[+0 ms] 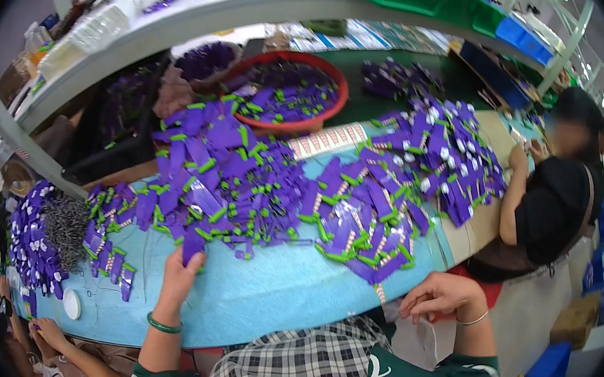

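Note:
My left hand (pixel 180 273), with a green bangle at its wrist, pinches a flat purple piece (pixel 194 242) between thumb and fingers at the near edge of a large heap. This heap (pixel 245 171) is made of similar flat purple pieces with bright green ends. My right hand (pixel 442 295) hangs over the table's near edge on the right, fingers loosely bent and apart, with nothing visible in it. Just left of it, a short strip of printed labels (pixel 380 294) sticks out from a second pile (pixel 372 222) of purple pieces bearing labels.
A red basin (pixel 336 107) full of purple pieces stands behind the heap, beside a white label sheet (pixel 329 140). At left are a tangle of grey metal bits (pixel 64 230) and a white round lid (pixel 72 304). A co-worker (pixel 555 193) sits at right; another person's hands (pixel 48 331) show lower left.

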Demonstrator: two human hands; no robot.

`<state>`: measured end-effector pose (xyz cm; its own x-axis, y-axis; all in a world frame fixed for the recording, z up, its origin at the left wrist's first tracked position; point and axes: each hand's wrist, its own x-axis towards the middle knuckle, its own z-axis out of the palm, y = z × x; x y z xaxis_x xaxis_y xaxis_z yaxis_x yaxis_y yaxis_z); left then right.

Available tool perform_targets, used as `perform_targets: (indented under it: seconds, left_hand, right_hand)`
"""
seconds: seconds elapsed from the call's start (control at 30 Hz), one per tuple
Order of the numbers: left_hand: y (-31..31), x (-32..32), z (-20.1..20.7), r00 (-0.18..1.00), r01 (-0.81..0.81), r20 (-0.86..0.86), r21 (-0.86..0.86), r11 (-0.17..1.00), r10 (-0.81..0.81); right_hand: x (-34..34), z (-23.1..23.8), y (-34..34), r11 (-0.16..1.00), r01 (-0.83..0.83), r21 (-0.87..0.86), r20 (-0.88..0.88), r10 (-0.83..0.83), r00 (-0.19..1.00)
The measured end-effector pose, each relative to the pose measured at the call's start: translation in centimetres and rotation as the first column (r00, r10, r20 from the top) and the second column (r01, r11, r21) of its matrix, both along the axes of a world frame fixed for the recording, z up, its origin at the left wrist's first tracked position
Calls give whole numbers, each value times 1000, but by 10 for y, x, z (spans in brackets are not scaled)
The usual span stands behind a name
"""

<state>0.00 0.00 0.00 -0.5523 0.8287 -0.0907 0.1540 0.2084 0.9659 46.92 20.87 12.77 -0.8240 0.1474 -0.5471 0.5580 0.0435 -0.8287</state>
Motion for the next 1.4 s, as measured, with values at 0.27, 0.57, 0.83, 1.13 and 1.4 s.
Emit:
perform_targets:
  seconds: [0.27, 0.57, 0.83, 1.13, 1.4]
  left_hand:
    - [-19, 31, 48, 924, -212, 355, 167, 963, 142]
    - [-39, 54, 48, 777, -296, 623, 236, 925, 89]
    - [-2, 105, 35, 482, -131, 866, 220, 967, -132]
    - [-12, 111, 21, 676, -137, 736, 192, 972, -50]
    - [-29, 125, 23, 865, -183, 499, 232, 955, 44]
  right_hand:
    - [-199, -32, 146, 138, 293, 946, -314, 178, 932]
    - [-227, -69, 210, -293, 188, 937, -46, 428, 902]
    - [-195, 1, 36, -246, 277, 929, -189, 327, 926]
    - [-172, -45, -96, 206, 314, 927, -372, 384, 845]
    - [-229, -65, -108, 457, 423, 782, -557, 207, 805]
